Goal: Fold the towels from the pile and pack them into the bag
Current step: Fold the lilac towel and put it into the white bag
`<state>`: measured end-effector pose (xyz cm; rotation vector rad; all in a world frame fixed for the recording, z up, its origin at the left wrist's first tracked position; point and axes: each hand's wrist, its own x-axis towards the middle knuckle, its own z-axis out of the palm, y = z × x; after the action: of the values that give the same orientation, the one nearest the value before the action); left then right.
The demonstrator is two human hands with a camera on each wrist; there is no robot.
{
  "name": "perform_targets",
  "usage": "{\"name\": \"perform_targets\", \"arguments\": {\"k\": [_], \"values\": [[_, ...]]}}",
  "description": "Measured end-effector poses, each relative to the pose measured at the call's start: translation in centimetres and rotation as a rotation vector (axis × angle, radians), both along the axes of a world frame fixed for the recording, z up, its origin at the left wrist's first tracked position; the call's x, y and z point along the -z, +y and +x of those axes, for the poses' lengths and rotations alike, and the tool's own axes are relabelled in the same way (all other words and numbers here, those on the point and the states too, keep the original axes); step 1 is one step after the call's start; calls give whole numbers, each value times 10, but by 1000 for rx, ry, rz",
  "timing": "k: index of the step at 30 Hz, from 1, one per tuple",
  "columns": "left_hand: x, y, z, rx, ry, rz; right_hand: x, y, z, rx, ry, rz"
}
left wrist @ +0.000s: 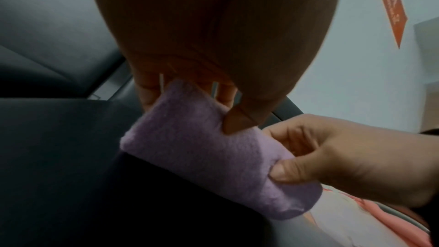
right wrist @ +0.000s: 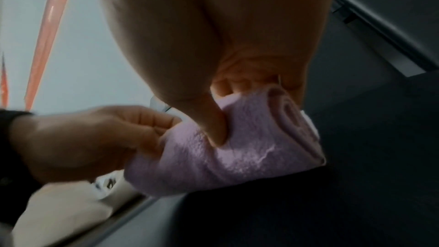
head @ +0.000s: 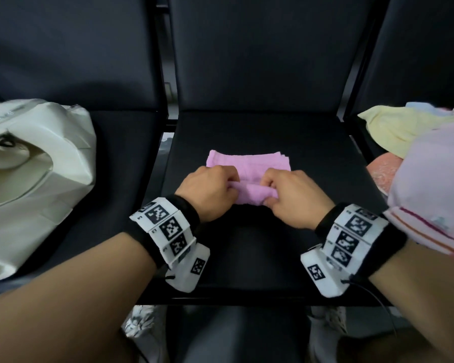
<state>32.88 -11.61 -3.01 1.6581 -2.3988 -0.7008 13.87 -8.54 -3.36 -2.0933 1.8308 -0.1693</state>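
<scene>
A pink towel (head: 249, 163) lies on the middle black seat (head: 260, 244), its near end rolled into a tight tube. My left hand (head: 210, 191) grips the left end of the roll and my right hand (head: 291, 197) grips the right end, thumbs pressed into the cloth. The left wrist view shows the rolled towel (left wrist: 202, 149) between my left hand (left wrist: 190, 99) and my right hand (left wrist: 351, 159). The right wrist view shows the spiral end of the roll (right wrist: 292, 119) under my right hand (right wrist: 228, 100), with my left hand (right wrist: 90, 138) beside it. The cream bag (head: 32, 174) stands open on the left seat.
A pile of towels (head: 404, 129), yellow, pale blue and peach, lies on the right seat. A pale pink cloth with striped edges (head: 430, 195) hangs over its near part. Seat backs rise behind all three seats.
</scene>
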Motion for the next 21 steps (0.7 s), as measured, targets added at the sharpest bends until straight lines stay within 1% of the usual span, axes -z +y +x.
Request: {"name": "perform_targets", "arguments": {"k": [2,4,8,11,14,16,18,21], "values": [[1,0,6,-18,53,-8,-4,-4,-7,42,-94,-26],[2,2,13,-4,57,-7,-6,-6,-13,52,-168,-56],[10,2,21,40,-44,-87,-3,-6,-14,4,-241,-56],[13,0,25,21,1,-133,-1,-5,-13,-25,-219,-41],[14,-1,28,-16,84,-122,-3,-1,-13,-32,-222,47],[13,-1,28,-16,84,-126,-3,1,-15,-45,-169,98],[12,0,27,1,65,-137,-2,1,-17,-51,-85,109],[10,1,25,32,75,-112,-2,0,-24,-34,-71,84]]}}
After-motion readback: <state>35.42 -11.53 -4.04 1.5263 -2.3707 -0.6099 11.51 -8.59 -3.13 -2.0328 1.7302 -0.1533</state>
